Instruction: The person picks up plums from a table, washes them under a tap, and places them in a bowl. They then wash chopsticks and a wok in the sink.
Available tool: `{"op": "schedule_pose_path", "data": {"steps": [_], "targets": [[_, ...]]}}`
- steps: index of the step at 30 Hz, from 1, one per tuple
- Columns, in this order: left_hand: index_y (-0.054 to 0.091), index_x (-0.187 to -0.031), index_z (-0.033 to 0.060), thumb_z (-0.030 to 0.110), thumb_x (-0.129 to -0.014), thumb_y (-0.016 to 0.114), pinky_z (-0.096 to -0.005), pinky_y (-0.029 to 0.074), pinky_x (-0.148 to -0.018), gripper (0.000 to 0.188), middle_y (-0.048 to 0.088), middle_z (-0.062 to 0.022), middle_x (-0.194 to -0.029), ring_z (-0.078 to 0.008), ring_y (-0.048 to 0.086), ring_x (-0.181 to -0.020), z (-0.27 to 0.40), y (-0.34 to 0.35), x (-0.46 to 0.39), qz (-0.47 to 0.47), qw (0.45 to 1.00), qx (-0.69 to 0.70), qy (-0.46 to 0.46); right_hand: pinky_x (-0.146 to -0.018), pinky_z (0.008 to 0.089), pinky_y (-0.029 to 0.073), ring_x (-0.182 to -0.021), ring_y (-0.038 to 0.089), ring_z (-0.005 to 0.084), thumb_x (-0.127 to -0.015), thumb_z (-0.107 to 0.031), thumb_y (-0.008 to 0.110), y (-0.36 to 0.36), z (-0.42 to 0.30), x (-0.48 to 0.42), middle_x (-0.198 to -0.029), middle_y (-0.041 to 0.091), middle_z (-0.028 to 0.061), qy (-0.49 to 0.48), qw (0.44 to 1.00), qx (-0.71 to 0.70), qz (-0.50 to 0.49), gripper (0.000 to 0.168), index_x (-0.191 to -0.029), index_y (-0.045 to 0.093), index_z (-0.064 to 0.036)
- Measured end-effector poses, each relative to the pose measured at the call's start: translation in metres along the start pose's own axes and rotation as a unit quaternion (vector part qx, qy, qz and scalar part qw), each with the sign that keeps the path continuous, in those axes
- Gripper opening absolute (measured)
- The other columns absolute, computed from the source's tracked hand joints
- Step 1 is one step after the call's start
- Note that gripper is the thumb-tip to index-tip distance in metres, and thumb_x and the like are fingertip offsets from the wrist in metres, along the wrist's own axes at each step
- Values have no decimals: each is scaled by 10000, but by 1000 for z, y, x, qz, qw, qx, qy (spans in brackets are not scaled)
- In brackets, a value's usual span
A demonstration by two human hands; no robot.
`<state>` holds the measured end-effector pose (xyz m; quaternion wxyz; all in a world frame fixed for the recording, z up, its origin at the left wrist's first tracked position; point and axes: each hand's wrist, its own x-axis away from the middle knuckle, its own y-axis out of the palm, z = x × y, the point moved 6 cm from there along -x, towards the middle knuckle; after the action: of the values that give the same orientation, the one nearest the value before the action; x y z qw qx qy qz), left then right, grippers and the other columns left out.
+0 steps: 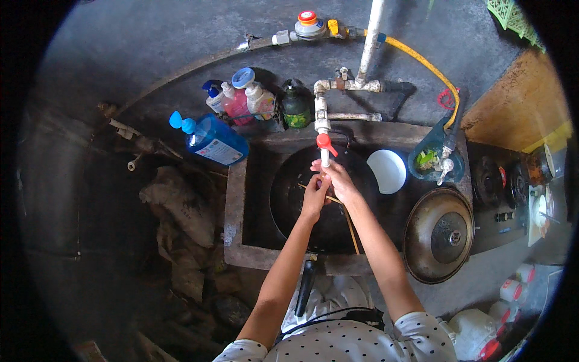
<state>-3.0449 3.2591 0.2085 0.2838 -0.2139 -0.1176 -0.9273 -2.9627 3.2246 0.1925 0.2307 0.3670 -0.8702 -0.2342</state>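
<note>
My left hand (314, 197) and my right hand (340, 180) meet just below the spout of a white plastic tap (324, 156) with a red lever. Their fingers touch, and a small reddish or purple patch shows between them; what it is cannot be made out. Under them a black wok (289, 212) sits in a concrete sink (235, 212), its dark handle (305, 287) sticking out over the front rim. A thin wooden stick, apparently a chopstick (334, 199), passes behind my left hand. Another chopstick (351, 231) slants down to the wok's front edge.
Right of the wok are a white bowl (386, 172), a teal strainer basket (414, 165) with green scraps, and a wok lid (420, 235). A blue soap bottle (217, 140) stands on the left rim, near several pump bottles (260, 102). A gas stove (497, 212) is farther right.
</note>
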Motion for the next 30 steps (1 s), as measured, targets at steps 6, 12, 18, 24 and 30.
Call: {"op": "schedule_pose_path", "data": {"steps": [6,12,18,24,30], "targets": [[526,-988,144,403,-861,502,-176,370,-504,289,434,52,-650,-37,424,-560,-5,1,7,-21,999,-6,35,-653,230,424,-852,568,136,-815,-356,579,-23,3,-13,-1003,594,72,-2,987,-128,93,378,-1064,533,-75],[514,-1032,144,424,-863,483,-189,352,-510,328,395,59,-653,-38,411,-575,-6,7,8,-31,997,66,-7,-372,187,279,-409,316,38,-775,-249,641,-151,-7,24,-548,362,-78,-42,874,-313,370,197,-942,604,-151],[516,-969,164,431,-826,546,-211,374,-577,303,437,39,-703,-58,445,-636,-8,17,-4,-24,999,40,-12,-766,246,442,-811,547,144,-784,-121,634,-231,-65,56,-934,532,37,-229,827,-334,389,320,-1079,526,-58],[478,-976,137,281,-832,584,-203,393,-522,231,453,20,-722,-59,453,-620,-4,17,-9,3,997,72,0,-618,227,403,-666,469,68,-860,-271,523,-158,-45,68,-782,501,-6,-101,863,-227,440,311,-1130,497,-118],[468,-1018,127,227,-814,610,-208,398,-527,268,460,21,-776,-73,457,-672,6,12,-11,27,998,29,46,-686,249,403,-764,483,111,-865,-363,486,-222,-71,59,-900,492,5,-316,787,-365,384,381,-1119,439,-84]]}}
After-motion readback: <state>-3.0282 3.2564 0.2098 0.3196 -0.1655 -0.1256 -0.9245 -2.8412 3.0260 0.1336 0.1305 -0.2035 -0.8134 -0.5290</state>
